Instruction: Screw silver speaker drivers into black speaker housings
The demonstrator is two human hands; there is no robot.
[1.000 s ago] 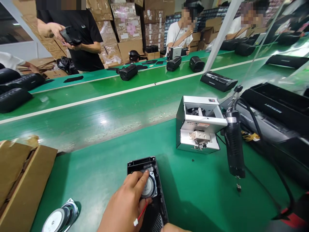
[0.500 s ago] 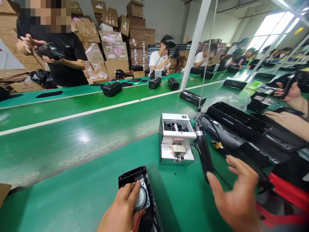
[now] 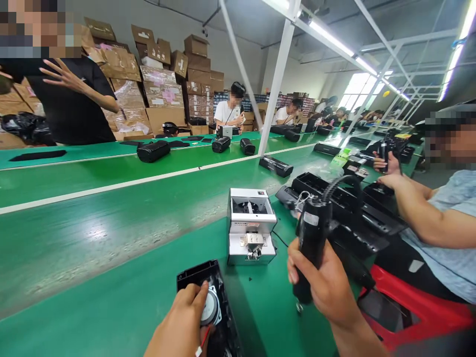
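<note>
1. Pinning the round speaker (image 3: 210, 307) inside the open black plastic housing (image 3: 197, 277), the left hand (image 3: 178, 322) bears down with curled fingers, apparently to keep it from shifting. A thin red stick (image 3: 204, 337) pokes out beneath that hand, though its hold on the stick is unclear.
2. Closed firmly around a corded black electric screwdriver (image 3: 312, 238), the right hand (image 3: 322, 282) holds it upright, bit down, clear of the housing.
3. Sitting near the green bench's (image 3: 111, 297) front edge, the housing has open green surface to its right.
4. Just beyond stands a silver screw feeder (image 3: 252, 225), seemingly placed within the screwdriver's reach.
5. Farther right, a co-worker's arm (image 3: 416, 213) reaches past stacked black casings (image 3: 327, 198).
</note>
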